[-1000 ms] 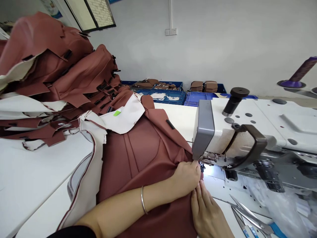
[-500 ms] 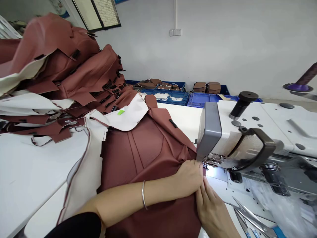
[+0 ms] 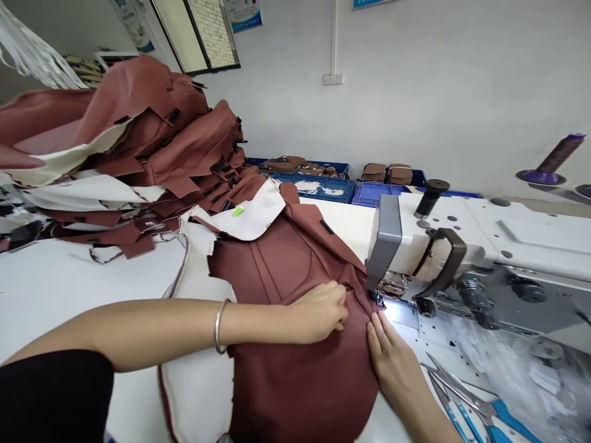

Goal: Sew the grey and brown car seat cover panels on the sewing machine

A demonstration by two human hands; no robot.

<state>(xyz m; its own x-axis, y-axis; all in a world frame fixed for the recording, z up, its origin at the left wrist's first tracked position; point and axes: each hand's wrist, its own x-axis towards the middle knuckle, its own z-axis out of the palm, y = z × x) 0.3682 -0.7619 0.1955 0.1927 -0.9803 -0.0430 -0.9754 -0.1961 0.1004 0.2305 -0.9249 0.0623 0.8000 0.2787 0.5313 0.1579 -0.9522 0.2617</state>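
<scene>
A reddish-brown leather seat cover (image 3: 295, 375) with stitched seams lies across the table, its right edge under the head of a sewing machine (image 3: 385, 246). My left hand (image 3: 321, 312), below a silver bangle (image 3: 218, 326), is curled closed over the cover, left of the needle area. What its fingers hold, if anything, is hidden. My right hand (image 3: 392, 347) lies with fingers stretched flat on the cover's right edge, just in front of the lit needle plate (image 3: 401, 312). The needle itself is hard to make out.
Piled leather covers (image 3: 152, 135) with black clips rise at the left. Scissors (image 3: 462, 387) with blue handles and clear plastic (image 3: 503, 363) lie at the right. Blue crates (image 3: 318, 189) stand behind the table. A purple thread spool (image 3: 554, 157) is at the far right.
My left hand has moved left, away from the needle area and from my right hand. My right hand stays at the cover's edge. The view has shifted slightly.
</scene>
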